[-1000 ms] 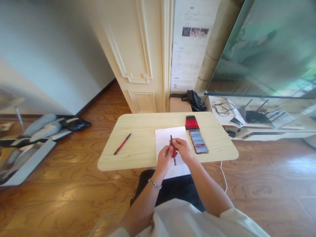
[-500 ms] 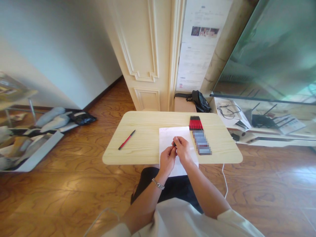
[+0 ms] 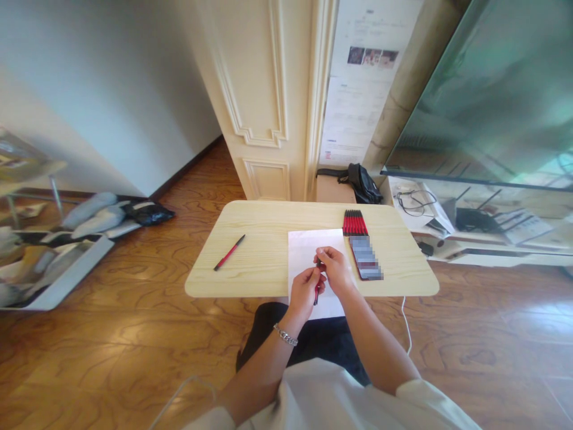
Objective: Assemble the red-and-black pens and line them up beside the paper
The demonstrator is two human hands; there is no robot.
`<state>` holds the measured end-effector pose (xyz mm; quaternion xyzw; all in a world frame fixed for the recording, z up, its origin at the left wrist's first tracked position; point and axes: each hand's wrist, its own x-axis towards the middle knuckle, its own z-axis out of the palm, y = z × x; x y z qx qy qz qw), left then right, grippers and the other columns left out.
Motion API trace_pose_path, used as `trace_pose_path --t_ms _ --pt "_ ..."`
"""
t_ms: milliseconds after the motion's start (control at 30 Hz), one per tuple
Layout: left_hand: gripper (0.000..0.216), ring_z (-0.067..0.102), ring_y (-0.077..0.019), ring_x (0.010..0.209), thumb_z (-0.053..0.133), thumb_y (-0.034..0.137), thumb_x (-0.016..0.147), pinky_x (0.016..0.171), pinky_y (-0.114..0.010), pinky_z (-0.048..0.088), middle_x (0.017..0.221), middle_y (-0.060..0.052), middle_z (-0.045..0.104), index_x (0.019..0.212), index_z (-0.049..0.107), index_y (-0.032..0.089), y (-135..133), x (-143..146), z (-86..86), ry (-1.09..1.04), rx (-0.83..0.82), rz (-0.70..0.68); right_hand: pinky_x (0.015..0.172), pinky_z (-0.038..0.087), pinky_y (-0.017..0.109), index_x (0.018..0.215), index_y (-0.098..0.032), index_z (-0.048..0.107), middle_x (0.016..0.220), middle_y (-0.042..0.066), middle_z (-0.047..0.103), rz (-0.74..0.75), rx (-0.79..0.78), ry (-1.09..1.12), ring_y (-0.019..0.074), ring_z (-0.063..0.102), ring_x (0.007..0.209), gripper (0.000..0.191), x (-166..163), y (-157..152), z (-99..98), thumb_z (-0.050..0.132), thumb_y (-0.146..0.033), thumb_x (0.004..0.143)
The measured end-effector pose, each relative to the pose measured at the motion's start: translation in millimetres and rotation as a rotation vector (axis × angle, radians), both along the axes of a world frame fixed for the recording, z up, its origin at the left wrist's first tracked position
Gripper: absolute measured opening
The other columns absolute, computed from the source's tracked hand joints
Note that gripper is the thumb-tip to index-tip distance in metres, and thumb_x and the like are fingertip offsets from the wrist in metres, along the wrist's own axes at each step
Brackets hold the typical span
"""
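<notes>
Both my hands meet over a white sheet of paper point(image 3: 304, 248) on a small light wooden table point(image 3: 268, 263). My left hand point(image 3: 305, 291) and my right hand point(image 3: 335, 270) are closed round one red and black pen point(image 3: 317, 291), held roughly upright between them. A row of several red and black pens point(image 3: 354, 223) lies at the table's far right, in a flat box point(image 3: 364, 258). A single red pen point(image 3: 229, 253) lies alone on the left part of the table.
Wooden floor surrounds the table. A cream panelled door stands behind it, with a black bag point(image 3: 360, 182) at its foot. A low shelf with cables and a router point(image 3: 474, 220) is at the right. Bags and a tray point(image 3: 58, 280) lie at the left.
The pen's lower end shows below my hands again, after being mostly hidden half a second ago. The camera view rose a little since one second ago. The other pens have not moved.
</notes>
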<state>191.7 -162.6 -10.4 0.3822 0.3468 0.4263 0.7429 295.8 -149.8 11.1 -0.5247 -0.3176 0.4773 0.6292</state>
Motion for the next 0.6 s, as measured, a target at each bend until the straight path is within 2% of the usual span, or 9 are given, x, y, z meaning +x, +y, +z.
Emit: trace_pose_path --t_ms 67,133,233,367,500,600 --pt "0.036 0.047 -0.007 0.047 0.061 0.047 0.081 0.045 -0.021 0.034 0.063 -0.001 0.057 0.072 0.061 0.013 -1.4 0.3 -1.1 -0.018 -0.011 -0.014 0.04 0.034 0.022 0.087 -0.017 0.065 0.074 0.004 0.063 0.08 -0.039 0.089 0.0091 0.046 0.048 0.037 0.6 0.3 -2.1 0.062 -0.052 0.076" --pt "0.036 0.048 -0.0069 0.048 0.06 0.047 0.081 0.046 -0.021 0.035 0.064 -0.002 0.057 0.071 0.06 0.013 -2.2 -0.1 -1.9 -0.029 -0.012 -0.014 0.042 0.037 0.022 0.095 -0.017 0.066 0.08 0.006 0.065 0.122 -0.059 0.128 0.0108 0.051 0.053 0.041 1.2 0.6 -3.3 0.059 -0.054 0.078" --pt "0.032 0.049 -0.0069 0.05 0.062 0.046 0.08 0.048 -0.021 0.037 0.068 -0.002 0.058 0.08 0.063 0.013 -1.7 -1.5 -2.0 -0.021 -0.001 -0.004 0.052 0.043 0.023 0.091 -0.018 0.066 0.077 0.005 0.064 0.068 -0.034 0.058 0.0131 0.056 0.065 0.037 1.6 1.1 -3.7 0.065 -0.051 0.074" --pt "0.033 0.05 -0.0068 0.051 0.062 0.046 0.08 0.048 -0.02 0.038 0.069 -0.002 0.059 0.083 0.064 0.014 0.0 -2.6 -2.0 0.005 -0.005 -0.011 0.052 0.042 0.023 0.079 -0.017 0.065 0.07 0.002 0.062 0.048 -0.026 0.039 0.0115 0.053 0.06 0.034 2.2 0.7 -4.3 0.069 -0.05 0.071" --pt "0.033 0.05 -0.0069 0.051 0.062 0.046 0.08 0.049 -0.021 0.038 0.069 -0.001 0.059 0.08 0.063 0.014 -0.3 -2.9 -3.2 0.002 -0.009 -0.005 0.054 0.044 0.024 0.091 -0.016 0.067 0.081 0.007 0.066 0.109 -0.068 0.109 0.0147 0.058 0.068 0.042 3.0 0.3 -4.0 0.062 -0.054 0.075" --pt "0.034 0.05 -0.007 0.051 0.063 0.047 0.079 0.049 -0.021 0.038 0.069 -0.002 0.059 0.084 0.064 0.013 -0.8 -3.1 -3.1 0.007 -0.008 -0.003 0.056 0.045 0.025 0.091 -0.017 0.067 0.079 0.005 0.065 0.054 -0.054 0.053 0.0141 0.058 0.068 0.039 3.0 0.6 -3.6 0.066 -0.051 0.072"
